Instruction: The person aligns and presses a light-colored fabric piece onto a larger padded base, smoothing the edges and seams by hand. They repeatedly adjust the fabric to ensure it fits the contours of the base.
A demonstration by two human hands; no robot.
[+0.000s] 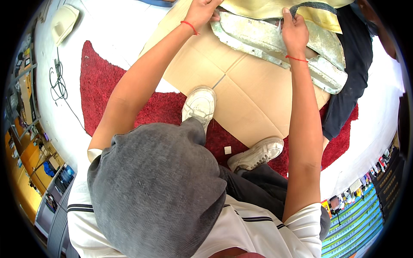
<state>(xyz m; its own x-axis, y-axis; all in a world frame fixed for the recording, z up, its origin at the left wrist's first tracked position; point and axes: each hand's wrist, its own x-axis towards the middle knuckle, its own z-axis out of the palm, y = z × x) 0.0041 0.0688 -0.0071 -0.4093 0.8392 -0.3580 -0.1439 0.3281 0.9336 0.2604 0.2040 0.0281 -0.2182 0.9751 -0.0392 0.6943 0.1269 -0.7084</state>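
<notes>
A yellow-backed sheet point(254, 8) with a dark grey fabric edge lies over a worn, pale green-white moulded panel point(258, 36). At the panel's left end, my left hand point(202, 13) is closed at the sheet's corner; its fingertips are partly cut off by the upper edge of the picture. Farther right, my right hand point(296, 31) pinches the sheet's dark edge between thumb and fingers. Beneath the panel is flattened brown cardboard point(241, 86). A bulky grey ribbed cloth point(155, 193) covers my lap and left knee.
Another person's dark-trousered leg point(349, 71) is right beside the panel. My shoes rest around the cardboard's near edge and a red rug point(103, 81). At the left lie a cream seat-shaped piece point(64, 23) and a coiled black cable point(59, 81). Cluttered shelves point(32, 142) stand farther left.
</notes>
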